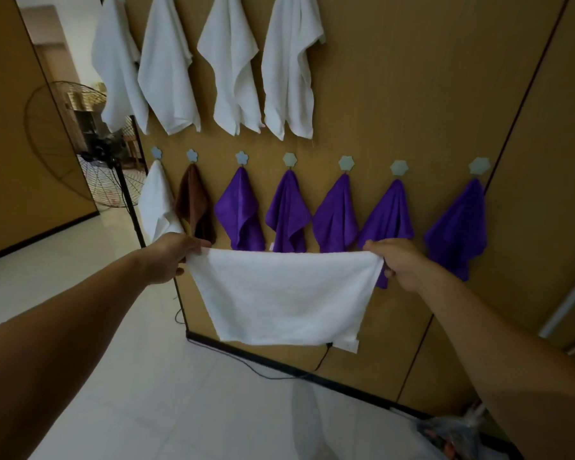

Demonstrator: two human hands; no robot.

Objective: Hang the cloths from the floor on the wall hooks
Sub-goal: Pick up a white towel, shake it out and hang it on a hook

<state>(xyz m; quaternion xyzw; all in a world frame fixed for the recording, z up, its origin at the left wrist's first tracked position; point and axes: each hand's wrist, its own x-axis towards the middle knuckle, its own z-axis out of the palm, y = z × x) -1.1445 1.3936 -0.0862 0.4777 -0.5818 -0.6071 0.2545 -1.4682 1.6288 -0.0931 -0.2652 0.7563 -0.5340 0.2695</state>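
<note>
From the head camera, a white rectangular terry cloth (279,293) is stretched flat between both hands, off the floor and in front of the lower part of an ochre panelled wall (395,94). The left hand (170,257) pinches its upper left corner, fingers curled over the edge; the right hand (399,263) grips the upper right corner the same way, so the top hem runs nearly level and the rest hangs down. Behind the cloth is a row of pale blue-green flower- and hexagon-shaped wall hooks (346,163), every one carrying something: a small white cloth (156,204) at the far left, a brown cloth (193,207) next to it, then five purple microfibre cloths (289,217). Higher up hang four larger white towels (228,61) side by side — their hooks lie out of frame. Below is a glossy white tiled floor (146,376), with a thin black cable (256,366) trailing along the wall's base. A black standing fan (107,154) stands at the left.
</note>
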